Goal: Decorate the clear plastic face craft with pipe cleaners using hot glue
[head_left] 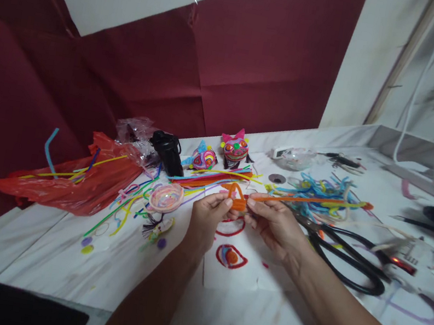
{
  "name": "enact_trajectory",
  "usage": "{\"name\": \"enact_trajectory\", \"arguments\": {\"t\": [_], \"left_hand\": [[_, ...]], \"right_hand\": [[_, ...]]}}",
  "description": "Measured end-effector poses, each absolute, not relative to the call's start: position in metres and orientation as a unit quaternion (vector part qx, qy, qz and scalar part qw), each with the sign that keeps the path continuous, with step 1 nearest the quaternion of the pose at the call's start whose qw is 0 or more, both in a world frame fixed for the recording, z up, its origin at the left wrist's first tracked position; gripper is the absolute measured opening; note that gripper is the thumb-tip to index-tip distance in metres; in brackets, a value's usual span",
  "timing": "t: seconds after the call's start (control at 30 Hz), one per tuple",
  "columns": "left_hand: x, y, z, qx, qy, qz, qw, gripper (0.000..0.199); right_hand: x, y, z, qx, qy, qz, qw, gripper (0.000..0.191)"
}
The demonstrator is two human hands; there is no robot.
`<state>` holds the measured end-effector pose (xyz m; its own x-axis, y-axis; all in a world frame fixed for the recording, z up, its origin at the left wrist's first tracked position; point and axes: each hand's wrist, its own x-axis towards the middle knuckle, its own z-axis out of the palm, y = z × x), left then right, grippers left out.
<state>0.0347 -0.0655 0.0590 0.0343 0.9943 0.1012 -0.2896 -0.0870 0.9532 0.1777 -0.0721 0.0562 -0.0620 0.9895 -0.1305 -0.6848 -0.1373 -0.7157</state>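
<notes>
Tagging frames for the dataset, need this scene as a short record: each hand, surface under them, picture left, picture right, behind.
left hand: pinching bent orange pipe cleaner
right hand: fingers closed on orange pipe cleaner, a long straight length extending to picture right
under hands: white sheet bearing red-outlined eye shape
picture left: red plastic bag
picture right: black-handled scissors, tangled pile of mostly blue strands
behind: pink-eared mask
</notes>
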Motion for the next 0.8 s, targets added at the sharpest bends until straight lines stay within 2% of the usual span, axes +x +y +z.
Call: {"name": "enact_trajectory", "arguments": {"t": [0.23, 0.4, 0.6, 0.8], "left_hand": [[0.034, -0.067, 0.06, 0.474, 0.352, 0.584, 0.557, 0.028], [0.033, -0.066, 0.06, 0.467, 0.345, 0.61, 0.54, 0.029], [0.034, -0.071, 0.063, 0.482, 0.352, 0.617, 0.512, 0.026], [0.034, -0.073, 0.065, 0.491, 0.358, 0.623, 0.493, 0.025]], "right_hand": [[0.179, -0.069, 0.064, -0.293, -0.253, 0.725, 0.569, 0.035], [0.171, -0.073, 0.072, -0.337, -0.223, 0.66, 0.634, 0.052], [0.164, -0.084, 0.079, -0.382, -0.309, 0.566, 0.662, 0.044], [0.165, -0.087, 0.081, -0.401, -0.339, 0.545, 0.654, 0.039]]}}
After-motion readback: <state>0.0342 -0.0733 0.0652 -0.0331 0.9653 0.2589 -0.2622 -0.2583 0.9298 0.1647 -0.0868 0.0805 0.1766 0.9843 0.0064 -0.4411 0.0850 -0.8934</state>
